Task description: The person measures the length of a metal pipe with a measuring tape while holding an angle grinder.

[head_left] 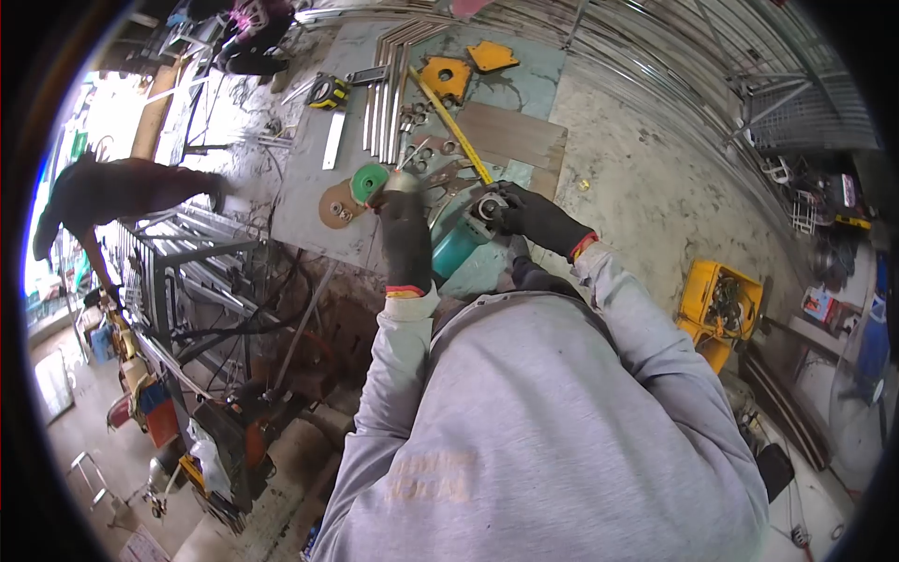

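My left hand [407, 245], in a dark glove with a red cuff edge, is closed and smeared by motion. At its fingers is a pale, rounded object [403, 182] whose kind I cannot tell. My right hand [536, 219], gloved the same way, grips the metal head end of a teal angle grinder [454, 249]. The grinder's body slants down-left between my hands, in front of my body. Just left of my left hand lie a green disc [369, 180] and a brown disc [336, 206]. A yellow measuring strip [449, 125] runs up from near my right hand.
On the grey metal sheet [309, 201] lie steel tubes [382, 112], a tape measure [328, 92] and yellow angle pieces [445, 77]. A metal frame [201, 258] stands left. Another person [131, 192] is at the far left. A yellow crate [721, 298] stands right.
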Demonstrator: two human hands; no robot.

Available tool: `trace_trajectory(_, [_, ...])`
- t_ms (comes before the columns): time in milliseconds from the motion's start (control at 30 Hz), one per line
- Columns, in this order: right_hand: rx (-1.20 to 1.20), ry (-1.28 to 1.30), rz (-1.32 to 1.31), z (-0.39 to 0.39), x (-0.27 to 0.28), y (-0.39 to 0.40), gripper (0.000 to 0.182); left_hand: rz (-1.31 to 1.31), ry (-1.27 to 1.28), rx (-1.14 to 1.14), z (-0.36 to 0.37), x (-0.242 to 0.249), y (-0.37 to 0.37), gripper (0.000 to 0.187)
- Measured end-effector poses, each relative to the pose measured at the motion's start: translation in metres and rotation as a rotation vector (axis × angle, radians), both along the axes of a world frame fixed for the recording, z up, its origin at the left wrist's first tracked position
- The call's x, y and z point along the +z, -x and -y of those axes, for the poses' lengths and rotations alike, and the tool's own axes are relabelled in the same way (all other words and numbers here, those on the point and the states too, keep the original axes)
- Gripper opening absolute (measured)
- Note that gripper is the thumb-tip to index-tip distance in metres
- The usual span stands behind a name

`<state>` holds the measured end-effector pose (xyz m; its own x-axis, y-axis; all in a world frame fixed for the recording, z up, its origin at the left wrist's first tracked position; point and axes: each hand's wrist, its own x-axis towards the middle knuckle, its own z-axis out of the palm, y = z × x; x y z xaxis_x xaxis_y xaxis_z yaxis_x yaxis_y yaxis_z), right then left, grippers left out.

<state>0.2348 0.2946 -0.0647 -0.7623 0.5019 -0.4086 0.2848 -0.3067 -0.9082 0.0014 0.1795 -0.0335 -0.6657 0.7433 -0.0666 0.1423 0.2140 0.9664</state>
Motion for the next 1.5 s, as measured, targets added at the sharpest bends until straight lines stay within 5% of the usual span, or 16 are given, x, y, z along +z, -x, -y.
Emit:
trace_trajectory(100, [0.032, -0.097, 0.072, 0.002, 0.010, -0.005, 0.059, -0.107, -0.205, 0.076, -0.015, 0.033, 0.013, 0.025])
trace_trajectory(167, [0.041, -0.152, 0.057, 0.003, 0.015, 0.004, 0.059, 0.757, -0.189, -0.387, -0.008, 0.021, 0.035, 0.039])
trace_trajectory(200, [0.021, -0.046, -0.005, 0.003, 0.017, 0.003, 0.059, 0.372, 0.024, -0.602, 0.002, 0.028, 0.031, 0.046])
trace_trajectory(267, [-0.015, 0.068, -0.063, 0.005, 0.011, 0.000, 0.059, 1.047, 0.197, -0.421, 0.006, 0.044, -0.003, 0.034])
trace_trajectory(300, [-0.010, 0.004, -0.062, 0.004, 0.004, 0.000, 0.059, 1.050, 0.206, -0.427, 0.007, 0.041, -0.007, 0.034])
trace_trajectory(367, [-0.014, -0.057, -0.056, 0.004, -0.007, -0.006, 0.059, -0.429, 0.226, -0.209, 0.007, 0.034, -0.012, 0.034])
trace_trajectory(467, [0.016, -0.065, -0.051, 0.004, 0.005, -0.012, 0.061, -0.756, -0.084, -0.217, 0.012, 0.065, 0.007, 0.036])
trace_trajectory(500, [0.037, -0.149, -0.026, 0.006, 0.011, -0.016, 0.060, -0.519, 0.116, -0.214, 0.026, 0.065, 0.013, 0.036])
trace_trajectory(567, [0.049, -0.280, -0.010, 0.016, 0.014, -0.023, 0.061, -0.502, 0.150, -0.210, 0.053, 0.062, 0.019, 0.035])
trace_trajectory(733, [-0.057, -0.059, -0.114, 0.032, 0.007, -0.038, 0.061, -0.440, 0.510, -0.271, 0.126, 0.038, 0.020, 0.043])
trace_trajectory(833, [-0.112, 0.119, -0.170, 0.033, -0.003, -0.038, 0.062, -0.543, 0.537, -0.310, 0.152, 0.035, 0.000, 0.052])
trace_trajectory(933, [-0.018, -0.141, -0.207, 0.030, -0.005, -0.042, 0.066, -0.477, 0.573, -0.307, 0.163, 0.019, -0.010, 0.058])
trace_trajectory(1033, [-0.044, 0.085, -0.132, 0.027, -0.006, -0.049, 0.071, -0.497, 0.510, -0.306, 0.170, 0.007, -0.010, 0.058])
trace_trajectory(1100, [0.045, -0.326, -0.074, 0.026, -0.006, -0.051, 0.069, -0.493, 0.486, -0.314, 0.171, 0.004, -0.009, 0.053])
trace_trajectory(1133, [0.055, -0.330, -0.069, 0.026, -0.004, -0.053, 0.069, -0.500, 0.461, -0.338, 0.171, 0.003, -0.009, 0.048])
trace_trajectory(1500, [-0.084, 0.155, -0.122, 0.031, -0.016, -0.064, 0.072, -0.376, 0.459, -0.381, 0.169, 0.004, -0.004, 0.051])
